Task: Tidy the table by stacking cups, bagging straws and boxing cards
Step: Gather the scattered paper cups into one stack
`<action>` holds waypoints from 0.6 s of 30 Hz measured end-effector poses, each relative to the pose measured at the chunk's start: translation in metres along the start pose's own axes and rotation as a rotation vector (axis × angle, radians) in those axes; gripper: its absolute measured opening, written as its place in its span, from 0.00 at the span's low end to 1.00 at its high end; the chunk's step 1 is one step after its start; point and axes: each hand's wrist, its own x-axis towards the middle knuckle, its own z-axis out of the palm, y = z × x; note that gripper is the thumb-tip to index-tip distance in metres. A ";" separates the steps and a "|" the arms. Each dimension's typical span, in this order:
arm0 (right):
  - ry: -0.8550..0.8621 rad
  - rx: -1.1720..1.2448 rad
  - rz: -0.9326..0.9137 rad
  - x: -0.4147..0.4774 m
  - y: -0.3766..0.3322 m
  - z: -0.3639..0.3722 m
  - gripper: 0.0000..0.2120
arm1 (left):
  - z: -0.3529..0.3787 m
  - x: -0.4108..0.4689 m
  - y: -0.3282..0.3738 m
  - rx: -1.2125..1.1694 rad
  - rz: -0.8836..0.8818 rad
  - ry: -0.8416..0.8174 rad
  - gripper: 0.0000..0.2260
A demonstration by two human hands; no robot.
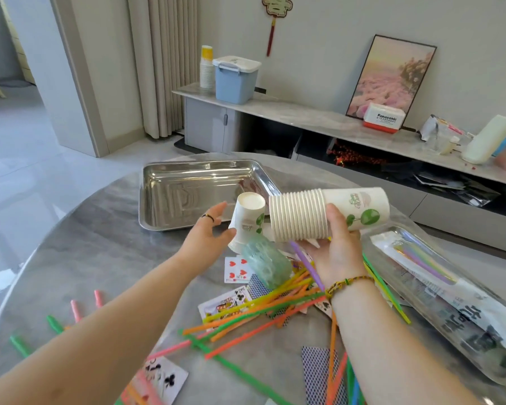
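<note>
My right hand (335,247) grips a stack of white paper cups (327,213) with green leaf prints, held sideways above the table, rims to the left. A single paper cup (247,219) stands upside down just left of the stack. My left hand (209,232) is beside it with fingers spread, thumb close to its wall, holding nothing. Coloured straws (263,311) lie scattered over playing cards (235,268) below my hands. A green textured glass cup (266,263) lies on its side among them.
A steel tray (155,200) sits at the back of the round grey table (100,258). A second tray (392,229) at right holds a clear straw bag (450,302). More cards (164,378) and straw pieces (53,323) lie near the front edge.
</note>
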 end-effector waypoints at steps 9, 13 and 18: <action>-0.119 -0.553 -0.246 0.056 0.019 0.051 0.23 | 0.000 0.037 -0.022 -0.043 0.045 -0.052 0.41; -0.232 -0.740 -0.303 0.061 0.032 0.058 0.25 | 0.000 0.044 -0.021 0.001 0.080 -0.071 0.43; -0.310 -0.863 -0.231 0.064 0.047 0.054 0.27 | 0.008 0.057 -0.021 0.054 0.068 -0.118 0.36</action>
